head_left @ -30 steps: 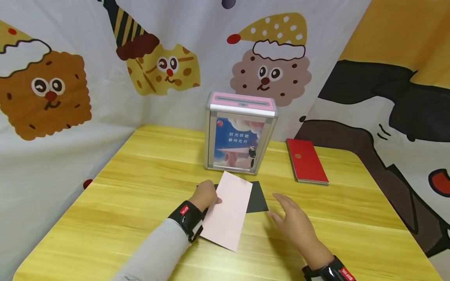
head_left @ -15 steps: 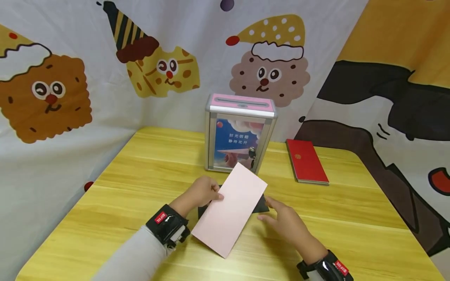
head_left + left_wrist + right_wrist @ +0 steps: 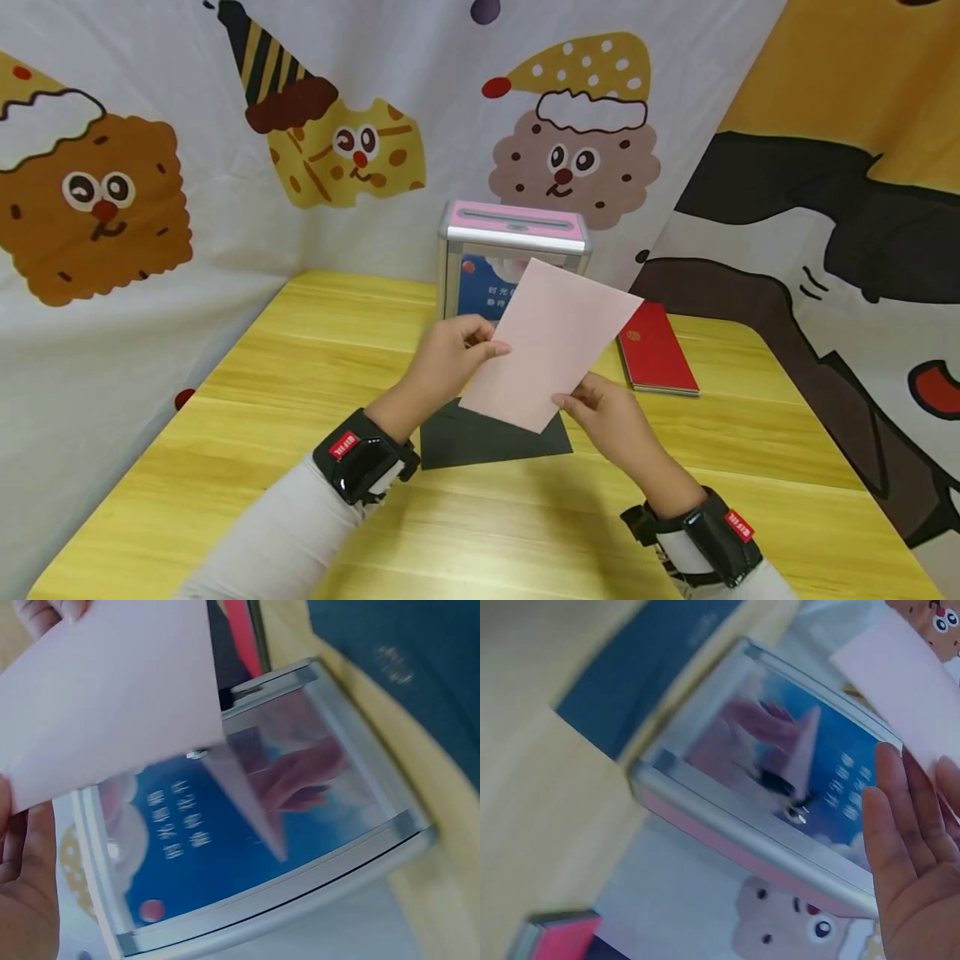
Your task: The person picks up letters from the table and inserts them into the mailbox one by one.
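A plain pink paper point(image 3: 551, 346), rectangular and flat, is held raised and tilted in front of the box in the head view. My left hand point(image 3: 446, 358) pinches its left edge between thumb and fingers. At the lower right edge, my right hand point(image 3: 611, 417) grips it too, thumb on the near face and fingers behind. The right wrist view shows that hand's point(image 3: 919, 855) fingers against the back of the paper point(image 3: 907, 682). Below, a dark envelope point(image 3: 491, 442) lies flat on the table, its upper part covered by the pink paper; the left wrist view catches a small faint mark on it.
An upright silver-framed letter box point(image 3: 450, 275) with a pink slotted top point(image 3: 517, 218) and a lock stands at the back, partly hidden by the paper. A stack of red envelopes point(image 3: 660, 350) lies to its right. Printed curtains point(image 3: 360, 242) hang behind the wooden table point(image 3: 300, 350).
The pink paper has risen from over the dark envelope toward the box, uncovering more of that envelope. My right hand, apart from the paper before, now holds its right edge.
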{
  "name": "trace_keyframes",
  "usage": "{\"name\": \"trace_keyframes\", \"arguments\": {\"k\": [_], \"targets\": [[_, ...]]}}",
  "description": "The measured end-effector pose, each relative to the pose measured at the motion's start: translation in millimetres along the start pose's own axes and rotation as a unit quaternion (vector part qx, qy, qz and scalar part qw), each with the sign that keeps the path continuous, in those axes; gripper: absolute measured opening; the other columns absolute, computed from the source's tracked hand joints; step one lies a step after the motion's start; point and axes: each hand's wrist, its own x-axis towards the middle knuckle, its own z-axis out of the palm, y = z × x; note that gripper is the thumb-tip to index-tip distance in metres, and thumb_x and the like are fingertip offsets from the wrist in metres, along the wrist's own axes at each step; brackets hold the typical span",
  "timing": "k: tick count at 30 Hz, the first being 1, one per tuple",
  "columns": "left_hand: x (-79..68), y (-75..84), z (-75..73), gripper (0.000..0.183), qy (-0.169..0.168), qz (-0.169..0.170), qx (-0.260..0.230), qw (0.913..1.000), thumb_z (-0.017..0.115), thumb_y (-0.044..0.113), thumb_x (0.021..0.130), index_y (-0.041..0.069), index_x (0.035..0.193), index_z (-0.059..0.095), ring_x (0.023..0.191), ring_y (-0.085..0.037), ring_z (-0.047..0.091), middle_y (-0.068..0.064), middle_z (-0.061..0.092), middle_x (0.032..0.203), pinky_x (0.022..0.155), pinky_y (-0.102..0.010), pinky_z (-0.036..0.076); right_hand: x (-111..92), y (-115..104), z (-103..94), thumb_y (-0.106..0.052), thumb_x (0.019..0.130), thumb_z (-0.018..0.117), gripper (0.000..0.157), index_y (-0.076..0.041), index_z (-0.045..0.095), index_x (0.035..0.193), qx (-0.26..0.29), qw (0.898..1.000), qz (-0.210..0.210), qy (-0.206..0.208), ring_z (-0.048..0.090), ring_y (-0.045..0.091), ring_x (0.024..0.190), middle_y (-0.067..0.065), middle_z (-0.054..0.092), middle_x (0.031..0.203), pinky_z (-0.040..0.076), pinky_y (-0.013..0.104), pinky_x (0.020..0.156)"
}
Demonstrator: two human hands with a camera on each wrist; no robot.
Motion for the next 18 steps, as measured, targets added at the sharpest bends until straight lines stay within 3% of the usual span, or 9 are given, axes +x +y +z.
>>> {"name": "trace_keyframes", "arguments": {"k": [5, 9, 11, 14, 18], "targets": [[15.0, 17.0, -12.4, 0.014, 0.025, 0.102, 0.036, 0.9938, 0.071, 0.010, 0.086, 0.005, 0.077, 0.061, 0.060, -0.013, 0.047, -0.002, 0.058, 0.070, 0.053, -0.021, 0.037, 21, -12, -22.8, -0.002, 0.085, 0.070, 0.023, 0.000, 0.070, 0.108, -0.045, 0.994, -0.057, 0.079, 0.069, 0.025, 0.084, 0.013, 0.073, 0.097, 0.057, 0.038, 0.073], [27.9, 29.8, -21.5, 0.020, 0.038, 0.170, 0.072, 0.9820, 0.069, 0.009, 0.088, 0.004, 0.074, 0.056, 0.063, -0.014, 0.045, -0.004, 0.051, 0.069, 0.057, -0.022, 0.038, 39, -22, -42.7, 0.000, 0.083, 0.072, 0.023, -0.001, 0.072, 0.106, -0.101, 0.978, -0.120, 0.136, 0.069, 0.026, 0.079, 0.014, 0.073, 0.094, 0.057, 0.040, 0.069], [34.6, 35.3, -25.2, 0.022, 0.051, 0.200, 0.087, 0.9746, 0.069, 0.009, 0.088, 0.004, 0.072, 0.054, 0.062, -0.015, 0.043, -0.004, 0.048, 0.067, 0.057, -0.023, 0.036, 47, -27, -51.7, 0.000, 0.082, 0.072, 0.023, 0.000, 0.072, 0.106, -0.122, 0.968, -0.152, 0.160, 0.068, 0.025, 0.075, 0.014, 0.073, 0.094, 0.055, 0.028, 0.066], [45.4, 43.4, -31.4, 0.023, 0.078, 0.241, 0.102, 0.9619, 0.068, 0.009, 0.088, 0.003, 0.072, 0.054, 0.061, -0.017, 0.042, -0.006, 0.046, 0.065, 0.057, -0.024, 0.034, 59, -36, -63.8, 0.000, 0.082, 0.072, 0.020, 0.001, 0.073, 0.102, -0.147, 0.950, -0.196, 0.195, 0.064, 0.022, 0.065, 0.015, 0.073, 0.092, 0.040, 0.014, 0.059], [59.7, 53.4, -41.4, 0.015, 0.115, 0.275, 0.113, 0.9479, 0.067, 0.010, 0.089, -0.001, 0.080, 0.063, 0.065, -0.020, 0.051, -0.010, 0.058, 0.071, 0.060, -0.025, 0.038, 74, -50, -76.0, -0.003, 0.084, 0.070, 0.020, 0.001, 0.073, 0.104, -0.152, 0.940, -0.212, 0.220, 0.054, 0.022, 0.056, 0.016, 0.073, 0.094, 0.029, 0.014, 0.054]]}}
